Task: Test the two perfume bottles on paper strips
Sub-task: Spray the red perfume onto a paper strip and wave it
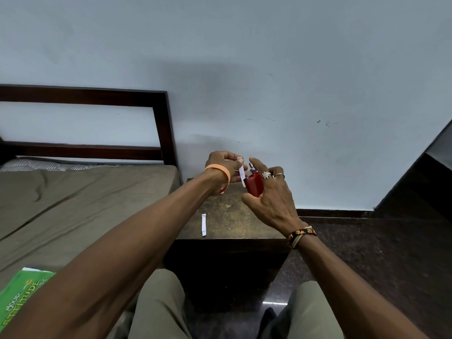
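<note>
pinching paper strip [241,173] beside red perfume bottle [254,185]

left hand [223,165] fingers clamp the paper strip near its top; it hangs beside the nozzle. right hand [269,194] curls round the red perfume bottle, forefinger over the sprayer. below both, a second strip [203,224] lies on the table [232,216].

Home bedroom; wooden-framed bed [85,192] against wall; small bedside table [232,223]; book [22,294] on mattress

The green book [23,293] at lower left reads "ATTITUDE" in yellow; its smaller print is illegible.
</note>
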`<move>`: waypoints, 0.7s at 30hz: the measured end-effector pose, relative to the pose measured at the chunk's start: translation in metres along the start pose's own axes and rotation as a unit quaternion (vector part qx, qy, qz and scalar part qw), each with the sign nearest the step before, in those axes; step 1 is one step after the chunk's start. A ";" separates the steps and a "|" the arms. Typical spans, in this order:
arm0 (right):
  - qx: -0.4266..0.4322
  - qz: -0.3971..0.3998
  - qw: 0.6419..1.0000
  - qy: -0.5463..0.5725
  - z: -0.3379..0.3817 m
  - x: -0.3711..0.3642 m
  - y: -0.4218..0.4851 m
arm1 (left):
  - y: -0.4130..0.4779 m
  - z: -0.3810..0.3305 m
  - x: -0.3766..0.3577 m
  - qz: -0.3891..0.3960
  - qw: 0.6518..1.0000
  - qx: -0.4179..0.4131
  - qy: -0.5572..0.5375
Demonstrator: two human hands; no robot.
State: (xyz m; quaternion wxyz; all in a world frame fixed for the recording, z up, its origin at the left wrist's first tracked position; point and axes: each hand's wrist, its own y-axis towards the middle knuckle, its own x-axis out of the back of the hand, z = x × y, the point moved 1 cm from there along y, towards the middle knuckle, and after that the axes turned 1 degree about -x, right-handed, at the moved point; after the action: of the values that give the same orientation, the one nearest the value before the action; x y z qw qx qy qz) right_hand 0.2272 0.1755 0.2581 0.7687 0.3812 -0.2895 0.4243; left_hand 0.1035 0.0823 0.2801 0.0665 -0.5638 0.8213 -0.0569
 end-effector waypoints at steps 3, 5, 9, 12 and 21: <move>0.004 0.004 1.000 -0.029 0.004 0.004 0.008 | -0.001 -0.001 0.000 0.001 1.000 -0.004 0.005; 0.005 -0.001 1.000 -0.029 0.007 0.004 0.011 | -0.001 -0.002 0.000 0.003 1.000 -0.003 0.000; 0.003 0.017 0.999 -0.044 0.006 0.004 0.011 | -0.001 -0.003 0.001 0.004 1.000 0.003 -0.004; -0.003 0.036 0.998 -0.045 0.001 0.001 0.003 | 0.000 -0.003 0.003 0.005 1.000 0.015 -0.017; 0.019 0.028 0.999 -0.041 -0.013 -0.013 -0.022 | 0.002 -0.001 0.005 0.000 0.999 0.020 -0.025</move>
State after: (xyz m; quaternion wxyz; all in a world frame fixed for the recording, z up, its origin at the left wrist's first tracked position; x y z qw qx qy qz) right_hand 0.2420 0.1731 0.2338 0.7368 0.4047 -0.3226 0.4352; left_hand 0.1000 0.0784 0.2806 0.0986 -0.5635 0.8181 -0.0594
